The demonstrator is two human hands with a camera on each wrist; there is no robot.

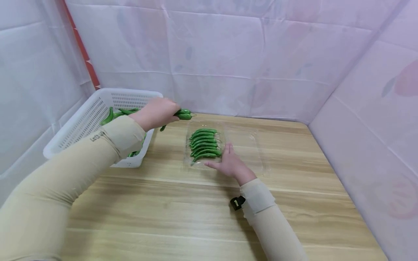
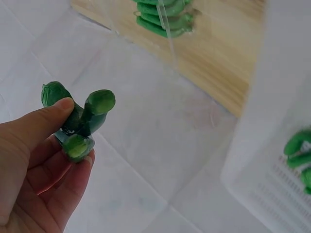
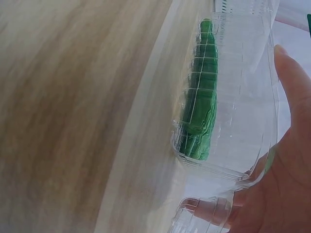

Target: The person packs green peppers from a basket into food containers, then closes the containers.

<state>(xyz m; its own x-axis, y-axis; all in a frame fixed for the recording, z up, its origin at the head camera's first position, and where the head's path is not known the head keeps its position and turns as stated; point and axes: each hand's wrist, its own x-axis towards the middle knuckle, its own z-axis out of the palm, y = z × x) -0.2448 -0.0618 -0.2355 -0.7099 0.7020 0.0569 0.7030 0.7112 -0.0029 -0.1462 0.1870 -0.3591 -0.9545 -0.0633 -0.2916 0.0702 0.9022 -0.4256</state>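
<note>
My left hand (image 1: pixel 160 110) pinches a small bunch of green chili peppers (image 1: pixel 184 115) between thumb and fingers, raised beside the basket's right rim. Three blunt pepper ends (image 2: pixel 102 101) show in the left wrist view. On the table lies a clear plastic clamshell box (image 1: pixel 187 159), its lid (image 1: pixel 253 152) folded out to the right. A row of green chili peppers (image 1: pixel 205 142) fills part of the box. At the box's near right corner rests my right hand (image 1: pixel 232 165), fingers straight along the hinge side and thumb spread along the near rim (image 3: pixel 272 145).
A white perforated basket (image 1: pixel 75 121) with more green peppers (image 1: pixel 110 116) stands at the back left, partly behind my left arm. Pale cloth walls (image 1: pixel 215 54) enclose the wooden table (image 1: pixel 183 214) at the back and sides. A black wrist device (image 1: pixel 237 203) is on my right wrist.
</note>
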